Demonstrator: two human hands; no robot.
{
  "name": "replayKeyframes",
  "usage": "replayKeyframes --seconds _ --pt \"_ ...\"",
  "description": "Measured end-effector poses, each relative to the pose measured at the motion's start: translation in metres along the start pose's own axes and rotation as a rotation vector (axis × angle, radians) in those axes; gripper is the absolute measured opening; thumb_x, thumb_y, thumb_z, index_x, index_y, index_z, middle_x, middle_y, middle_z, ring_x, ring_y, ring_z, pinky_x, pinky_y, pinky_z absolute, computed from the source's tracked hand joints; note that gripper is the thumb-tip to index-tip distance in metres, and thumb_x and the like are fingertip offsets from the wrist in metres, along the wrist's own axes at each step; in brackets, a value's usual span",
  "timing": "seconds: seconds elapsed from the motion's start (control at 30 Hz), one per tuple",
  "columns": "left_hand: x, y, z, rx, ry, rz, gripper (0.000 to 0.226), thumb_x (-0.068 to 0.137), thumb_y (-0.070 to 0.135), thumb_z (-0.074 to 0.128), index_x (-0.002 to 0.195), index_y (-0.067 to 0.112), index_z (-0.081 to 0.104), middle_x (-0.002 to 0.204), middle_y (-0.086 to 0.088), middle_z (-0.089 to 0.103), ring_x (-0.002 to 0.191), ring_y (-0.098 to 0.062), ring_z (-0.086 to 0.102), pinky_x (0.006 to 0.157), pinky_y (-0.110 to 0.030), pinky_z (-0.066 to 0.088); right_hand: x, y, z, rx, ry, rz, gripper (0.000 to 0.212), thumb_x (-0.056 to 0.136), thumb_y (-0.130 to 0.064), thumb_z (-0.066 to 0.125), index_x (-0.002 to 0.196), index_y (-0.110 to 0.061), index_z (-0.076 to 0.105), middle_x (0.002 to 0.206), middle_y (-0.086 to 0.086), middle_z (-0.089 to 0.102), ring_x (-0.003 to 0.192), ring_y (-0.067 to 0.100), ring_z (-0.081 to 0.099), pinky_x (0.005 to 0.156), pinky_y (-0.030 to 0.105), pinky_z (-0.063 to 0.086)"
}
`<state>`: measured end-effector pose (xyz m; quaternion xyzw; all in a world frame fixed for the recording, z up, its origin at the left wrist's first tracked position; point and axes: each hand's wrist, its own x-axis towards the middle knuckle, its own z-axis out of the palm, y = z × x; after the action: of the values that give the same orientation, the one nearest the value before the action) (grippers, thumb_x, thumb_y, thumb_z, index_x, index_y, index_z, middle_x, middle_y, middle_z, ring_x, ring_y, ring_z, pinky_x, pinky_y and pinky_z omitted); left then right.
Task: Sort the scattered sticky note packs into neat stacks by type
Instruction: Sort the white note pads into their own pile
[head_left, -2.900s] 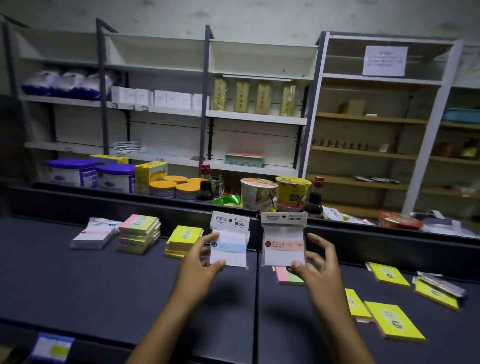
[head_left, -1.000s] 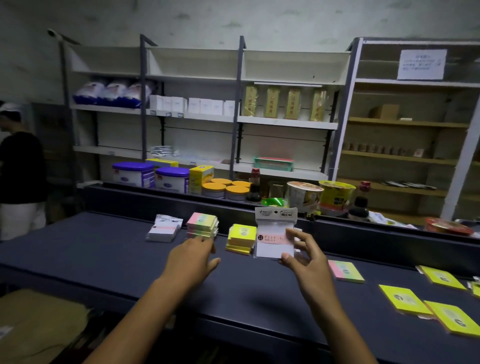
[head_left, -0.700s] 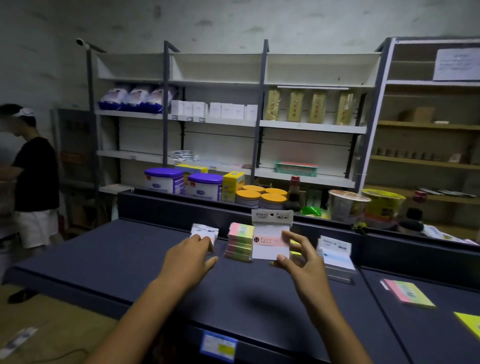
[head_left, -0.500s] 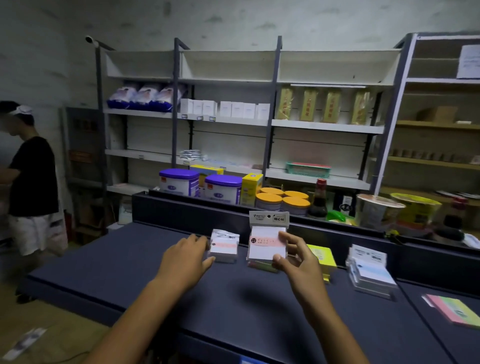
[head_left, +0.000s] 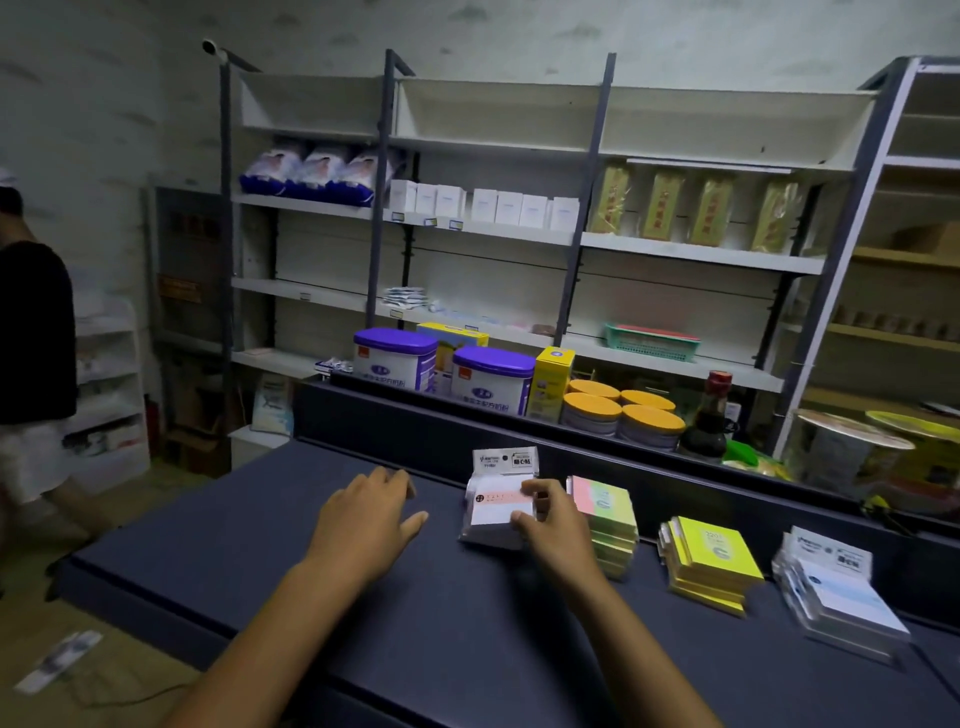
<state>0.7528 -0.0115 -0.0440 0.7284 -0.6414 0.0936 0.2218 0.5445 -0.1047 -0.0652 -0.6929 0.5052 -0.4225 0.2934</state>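
My right hand (head_left: 553, 530) pinches a white pack with a pink band (head_left: 497, 500), which lies on top of a stack of the same packs (head_left: 488, 538) on the dark counter (head_left: 249, 566). My left hand (head_left: 366, 517) hovers just left of that stack, fingers relaxed, holding nothing. To the right stand a pink-and-green stack (head_left: 608, 519), a yellow stack (head_left: 711, 564) and a stack of white packs with a blue band (head_left: 839, 597).
A raised dark ledge (head_left: 415, 431) runs along the counter's back, with purple-lidded tins (head_left: 395, 358), orange-lidded jars (head_left: 618, 415) and a dark bottle (head_left: 709, 421) behind it. Shelving fills the wall. A person in a black shirt (head_left: 31, 332) stands at the far left.
My view has swung left along the counter. My right hand has brought the pink-band pack down onto the leftmost stack. My left hand holds nothing now; earlier it held a blue-band pack.
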Motion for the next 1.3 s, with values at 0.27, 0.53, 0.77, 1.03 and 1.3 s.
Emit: replayKeyframes --seconds 0.27,0.53,0.77,1.03,1.3 --pt "0.011 -0.003 0.003 -0.050 0.009 0.005 0.037 0.095 0.052 0.049 0.124 0.029 0.051 0.126 0.007 0.054 0.117 -0.013 0.052 0.091 -0.030 0.047 0.013 0.001 0.011 -0.517 -0.030 -0.101 0.028 0.100 -0.017 0.046 0.127 -0.010 0.053 0.122 0.013 0.053 0.112 0.028 0.049 0.093 0.035 0.042" --pt "0.016 0.006 0.012 -0.065 -0.007 0.037 0.037 0.095 0.051 0.049 0.124 0.029 0.051 0.126 0.008 0.054 0.117 -0.012 0.052 0.091 -0.028 0.046 0.005 0.000 0.009 -0.688 -0.110 -0.152 0.026 0.101 -0.017 0.043 0.126 -0.009 0.048 0.115 0.012 0.050 0.104 0.029 0.051 0.085 0.037 0.046" --pt "0.019 0.044 0.013 -0.103 -0.007 0.102 0.033 0.094 0.049 0.051 0.120 0.030 0.052 0.120 0.008 0.055 0.114 -0.013 0.053 0.086 -0.029 0.046 -0.016 -0.013 -0.040 -0.566 -0.066 -0.321 0.029 0.096 -0.027 0.055 0.124 -0.019 0.054 0.121 0.003 0.055 0.111 0.022 0.056 0.090 0.035 0.047" --pt "-0.003 0.143 0.014 -0.149 -0.060 0.238 0.034 0.093 0.051 0.052 0.119 0.029 0.052 0.122 0.006 0.055 0.115 -0.016 0.053 0.089 -0.034 0.049 -0.068 0.024 -0.169 -0.817 -0.031 -0.159 0.042 0.090 -0.036 0.061 0.128 -0.022 0.048 0.127 -0.001 0.051 0.121 0.021 0.048 0.093 0.035 0.046" --pt "-0.056 0.280 0.015 -0.196 -0.096 0.424 0.035 0.093 0.053 0.051 0.119 0.029 0.052 0.122 0.005 0.055 0.113 -0.017 0.054 0.084 -0.034 0.050 -0.166 0.069 -0.305 -0.918 0.005 0.092 0.053 0.090 -0.046 0.062 0.134 -0.023 0.044 0.135 0.002 0.047 0.126 0.023 0.046 0.099 0.037 0.045"
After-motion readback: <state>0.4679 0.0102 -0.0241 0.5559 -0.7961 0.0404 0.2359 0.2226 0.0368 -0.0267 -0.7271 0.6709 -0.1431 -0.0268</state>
